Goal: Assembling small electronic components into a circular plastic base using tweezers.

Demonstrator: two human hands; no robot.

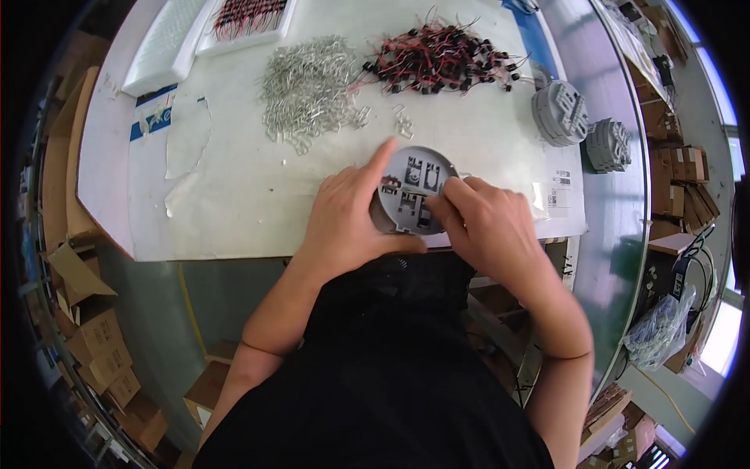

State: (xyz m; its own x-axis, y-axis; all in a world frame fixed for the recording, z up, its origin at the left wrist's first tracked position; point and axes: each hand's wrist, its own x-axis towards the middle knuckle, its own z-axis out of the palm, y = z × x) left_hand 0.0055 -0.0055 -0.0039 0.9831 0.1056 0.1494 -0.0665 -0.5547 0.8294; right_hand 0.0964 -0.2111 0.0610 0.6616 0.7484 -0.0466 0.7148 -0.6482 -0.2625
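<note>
At the table's near edge, my left hand [344,215] is wrapped round a round grey plastic housing [397,216], its thumb and fingers along the rim. The housing is tilted so that its inside shows, with moulded slots and small dark parts in it. My right hand [488,219] reaches over the housing's right side. Its thumb and forefinger are pinched together near a black part inside, and the fingertips hide whatever they may hold.
Beyond my hands lie a pile of clear plastic pieces [308,86] and a heap of black parts with red and black wires [445,59]. White foam trays [168,43] stand at the far left. Stacked grey round housings [560,113] stand at the right.
</note>
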